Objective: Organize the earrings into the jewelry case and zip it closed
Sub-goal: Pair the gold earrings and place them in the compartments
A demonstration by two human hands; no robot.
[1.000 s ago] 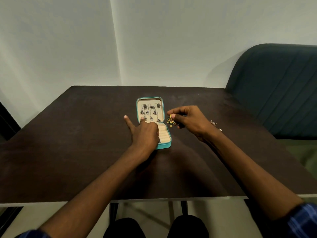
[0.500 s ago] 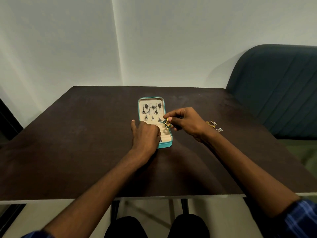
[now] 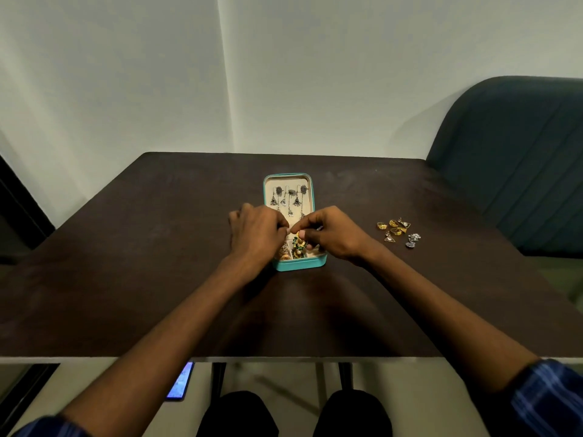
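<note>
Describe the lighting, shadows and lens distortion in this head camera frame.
Head view: dim, soft light; the dark table shows faint sheen, no harsh glare. Forearm shadows pool near its front edge. Wide-angle bending curves the wall corner and table edges. The earrings in the jewelry case and the loose earrings look small, slightly soft.

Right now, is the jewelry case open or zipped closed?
Open. The jewelry case lies flat with its lid folded back, silver earrings showing on it.

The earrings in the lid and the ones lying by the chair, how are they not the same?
The earrings in the lid are dark silvery and long, set in a neat row inside the jewelry case. The earrings on the table are mostly gold, shorter, and lie in a loose pile outside it. Both groups are small and untouched by either hand.
</note>
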